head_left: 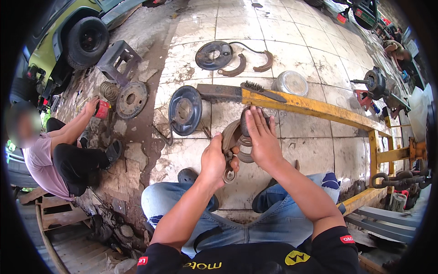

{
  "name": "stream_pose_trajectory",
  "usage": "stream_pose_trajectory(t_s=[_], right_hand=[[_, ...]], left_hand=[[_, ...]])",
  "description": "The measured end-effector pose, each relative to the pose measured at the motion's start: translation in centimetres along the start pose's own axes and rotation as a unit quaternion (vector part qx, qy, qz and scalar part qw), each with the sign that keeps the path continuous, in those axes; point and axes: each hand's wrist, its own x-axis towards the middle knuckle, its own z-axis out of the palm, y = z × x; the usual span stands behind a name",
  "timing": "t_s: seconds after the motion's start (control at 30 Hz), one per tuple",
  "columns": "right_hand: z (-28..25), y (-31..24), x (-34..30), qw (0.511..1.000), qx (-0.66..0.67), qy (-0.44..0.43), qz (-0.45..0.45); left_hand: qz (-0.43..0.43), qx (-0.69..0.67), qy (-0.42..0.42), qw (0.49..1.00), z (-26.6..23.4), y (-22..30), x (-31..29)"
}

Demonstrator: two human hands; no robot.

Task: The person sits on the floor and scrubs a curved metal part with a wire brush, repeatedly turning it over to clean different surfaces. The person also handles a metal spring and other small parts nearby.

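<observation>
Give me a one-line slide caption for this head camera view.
Seated on a tiled floor, left hand grips a curved brake shoe while right hand presses flat on it.

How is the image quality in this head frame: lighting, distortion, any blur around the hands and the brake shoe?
Head view: bright, even daylight, with glare on the pale floor tiles; fisheye bends the yellow steel frame and blackens the corners; left hand, right hand and rusty brake shoe are sharp; the seated person's face is blurred.

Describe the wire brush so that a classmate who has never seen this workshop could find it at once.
Find the long yellow steel frame crossing the tiled floor. At its dark left end lies the wire brush, just beyond the person's right hand. Unlike the round backing plates nearby, it is slim, straight and bristled.
</observation>
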Motion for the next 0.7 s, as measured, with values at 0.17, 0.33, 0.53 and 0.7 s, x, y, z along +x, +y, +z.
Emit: stream_pose_trajectory(t_s=[0.17,0.33,0.53,0.7], right_hand=[[-0.2,-0.8,-0.1,0.999,-0.022,-0.023,-0.010],[0.6,-0.7,0.0,1.000,-0.014,-0.023,0.006],[1.2,-0.2,0.0,0.999,-0.015,0.011,-0.045],[-0.3,3.5,0.6,0.984,-0.015,-0.075,0.161]], left_hand=[[-0.003,0.006,-0.009,1.000,0.0,0.0,0.0],[-0.001,-0.003,-0.002,1.000,0.0,-0.4,0.0],[0.006,-0.002,-0.006,1.000,0.1,0.0,-0.4],[0.036,-0.031,-0.010,0.999,-0.5,0.7,-0.3]])
